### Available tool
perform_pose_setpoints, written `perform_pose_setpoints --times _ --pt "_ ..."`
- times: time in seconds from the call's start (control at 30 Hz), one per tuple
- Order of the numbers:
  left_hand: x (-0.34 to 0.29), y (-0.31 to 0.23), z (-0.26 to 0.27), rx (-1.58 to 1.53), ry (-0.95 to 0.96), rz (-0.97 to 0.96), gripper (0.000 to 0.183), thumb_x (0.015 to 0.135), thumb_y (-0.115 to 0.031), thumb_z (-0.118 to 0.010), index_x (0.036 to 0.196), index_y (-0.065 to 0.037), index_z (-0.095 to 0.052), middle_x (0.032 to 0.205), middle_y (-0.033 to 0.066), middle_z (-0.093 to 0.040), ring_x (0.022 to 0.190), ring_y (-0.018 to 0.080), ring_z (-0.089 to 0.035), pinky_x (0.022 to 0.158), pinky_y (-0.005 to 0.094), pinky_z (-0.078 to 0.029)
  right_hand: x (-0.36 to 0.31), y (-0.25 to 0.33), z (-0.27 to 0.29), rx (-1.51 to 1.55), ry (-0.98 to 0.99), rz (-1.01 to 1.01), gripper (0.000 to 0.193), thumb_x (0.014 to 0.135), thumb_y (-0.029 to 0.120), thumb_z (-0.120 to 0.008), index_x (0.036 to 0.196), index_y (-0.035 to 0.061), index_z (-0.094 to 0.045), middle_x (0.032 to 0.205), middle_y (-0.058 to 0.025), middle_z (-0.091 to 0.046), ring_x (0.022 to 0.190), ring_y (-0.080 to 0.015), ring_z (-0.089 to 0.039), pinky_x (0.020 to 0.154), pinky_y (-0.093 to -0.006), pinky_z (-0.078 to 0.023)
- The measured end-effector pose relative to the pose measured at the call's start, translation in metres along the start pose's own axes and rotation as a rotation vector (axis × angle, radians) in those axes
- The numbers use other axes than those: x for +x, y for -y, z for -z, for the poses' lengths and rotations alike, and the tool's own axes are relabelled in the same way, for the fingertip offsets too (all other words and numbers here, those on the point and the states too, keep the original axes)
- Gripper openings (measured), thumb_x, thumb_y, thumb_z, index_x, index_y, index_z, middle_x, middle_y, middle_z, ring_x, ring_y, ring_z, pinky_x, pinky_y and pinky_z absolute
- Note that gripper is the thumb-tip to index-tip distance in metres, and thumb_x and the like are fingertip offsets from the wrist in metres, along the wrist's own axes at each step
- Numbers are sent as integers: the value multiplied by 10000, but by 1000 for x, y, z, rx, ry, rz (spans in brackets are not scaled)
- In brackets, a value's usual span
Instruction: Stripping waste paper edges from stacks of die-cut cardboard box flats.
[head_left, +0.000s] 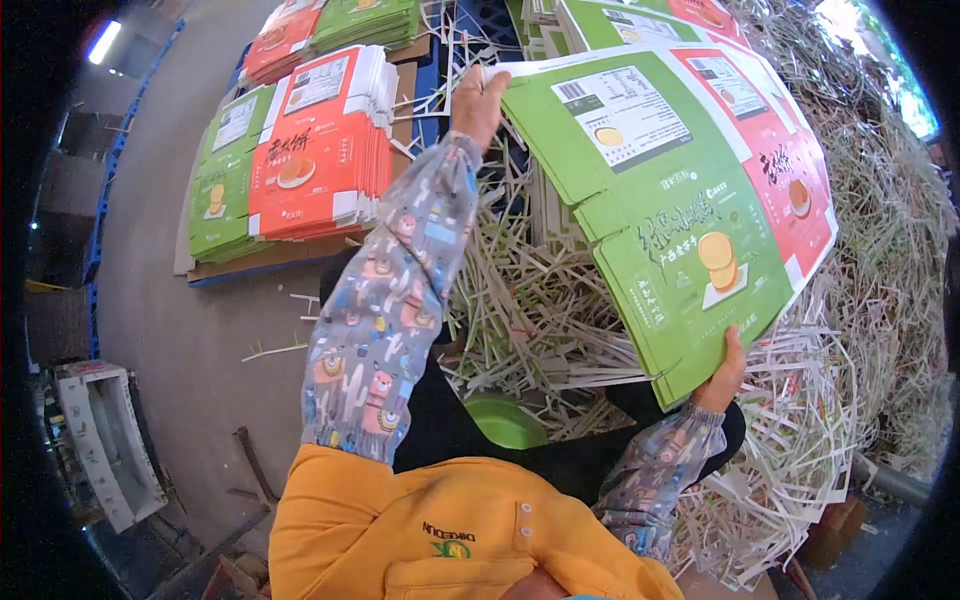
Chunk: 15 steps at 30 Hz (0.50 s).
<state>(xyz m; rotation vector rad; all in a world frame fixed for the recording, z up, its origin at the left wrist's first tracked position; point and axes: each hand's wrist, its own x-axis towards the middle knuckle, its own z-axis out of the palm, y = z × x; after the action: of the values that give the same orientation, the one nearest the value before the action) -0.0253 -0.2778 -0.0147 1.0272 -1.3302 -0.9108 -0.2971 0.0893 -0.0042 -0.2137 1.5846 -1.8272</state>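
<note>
Between my two hands is a large stack of flat printed carton sheets (640,220), green on the near part and red on the far right. My left hand (478,108) is closed on the sheets' upper left corner. At the lower edge my right hand (722,375) grips them, thumb on top and fingers hidden beneath. The sheets lie tilted, with slots cut along their left edge. Patterned sleeve covers (390,290) wrap my forearms. Tangled paper offcut strips (530,320) lie under and around the sheets.
At the left, stacks of red cartons (320,150) and green cartons (228,170) rest on a blue pallet (280,262). A high heap of paper strips (880,250) rises on the right. Below the sheets sits a green round stool (505,422). A white box-shaped object (110,440) stands far left.
</note>
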Motion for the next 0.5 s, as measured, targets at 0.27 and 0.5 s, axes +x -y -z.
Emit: perform_pose_setpoints --times 0.27,0.5 --pt "64 3 48 -282 124 215 192 768 -191 -599 746 -16 -523 607 40 -540 446 124 -487 391 262 -383 -12 42 -2 230 42 -189 371 843 295 -482 1080 10 -483 996 -105 -559 868 -220 -553 773 -355 -453" --pt "61 -2 49 713 -29 -329 791 605 -349 -746 1126 81 -334 945 189 -568 832 254 -552 772 333 -441 3 17 8 319 136 -212 373 858 276 -457 1123 14 -460 1066 -108 -543 927 -236 -545 820 -360 -437"
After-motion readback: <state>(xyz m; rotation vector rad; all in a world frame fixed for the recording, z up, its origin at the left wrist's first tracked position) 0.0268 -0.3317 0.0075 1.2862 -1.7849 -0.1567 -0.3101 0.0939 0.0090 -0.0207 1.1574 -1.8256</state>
